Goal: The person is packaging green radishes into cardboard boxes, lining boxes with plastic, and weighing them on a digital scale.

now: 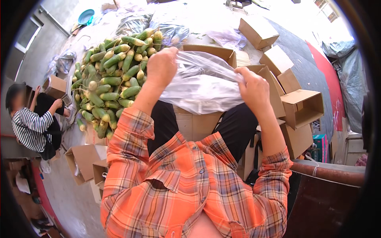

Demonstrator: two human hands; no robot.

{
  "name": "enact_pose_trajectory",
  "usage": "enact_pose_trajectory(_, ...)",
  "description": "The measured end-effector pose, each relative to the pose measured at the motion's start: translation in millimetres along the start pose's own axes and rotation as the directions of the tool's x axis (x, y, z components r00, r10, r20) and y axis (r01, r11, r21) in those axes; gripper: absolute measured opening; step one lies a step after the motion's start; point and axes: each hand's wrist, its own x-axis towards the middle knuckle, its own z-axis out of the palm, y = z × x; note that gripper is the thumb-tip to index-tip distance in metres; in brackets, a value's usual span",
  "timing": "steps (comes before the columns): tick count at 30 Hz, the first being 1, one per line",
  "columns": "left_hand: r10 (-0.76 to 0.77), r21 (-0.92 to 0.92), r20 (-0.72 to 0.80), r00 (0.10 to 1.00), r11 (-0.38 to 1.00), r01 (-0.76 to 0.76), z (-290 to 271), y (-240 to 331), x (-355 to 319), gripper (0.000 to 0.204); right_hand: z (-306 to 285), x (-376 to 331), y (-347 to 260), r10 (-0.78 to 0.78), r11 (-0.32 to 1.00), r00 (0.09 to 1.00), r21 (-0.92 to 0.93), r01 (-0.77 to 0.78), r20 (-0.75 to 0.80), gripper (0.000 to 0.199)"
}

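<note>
A clear plastic bag (202, 85) is stretched between my two hands, above my knees. My left hand (163, 65) pinches its left edge, next to a large heap of green radishes (113, 79). The fingers of my right hand (254, 85) are closed on the bag's right edge. Behind and below the bag stands an open cardboard box (210, 53); the bag hides most of it. Part of the box's front shows between my legs.
Several cardboard boxes (303, 107) stand open at my right. Left of me, a person (37, 115) in a striped top holds a cardboard box (55, 86). More boxes (85, 160) lie on the floor near my left elbow. A blue basin (86, 16) is at the far left.
</note>
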Motion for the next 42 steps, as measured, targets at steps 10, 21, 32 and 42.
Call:
enact_pose_trajectory(10, -0.027, -0.088, -0.817, 0.576, 0.993, -0.079, -77, 10, 4, 0.017, -38, 23, 60, -0.043, 0.994, 0.565, 0.023, 0.109, -0.824, 0.033)
enact_pose_trajectory(21, -0.406, -0.745, 0.272, 0.873, 0.486, 0.458, -12, -18, -47, 0.036, 45, 20, 136, 0.402, 0.702, 0.914, 0.621, -0.349, 0.059, 0.03)
enact_pose_trajectory(32, -0.119, -0.758, 0.609, 0.784, -0.381, 0.53, -14, -11, 17, 0.041, 48, 88, 169, 0.329, 0.886, 0.835, 0.162, -0.435, 0.442, 0.026)
enact_pose_trajectory(42, -0.063, -0.644, 0.681, 0.73, -0.524, 0.556, -4, -1, 49, 0.046, -4, 114, 43, -0.126, 0.991, 0.992, -0.043, 0.125, -0.017, 0.029)
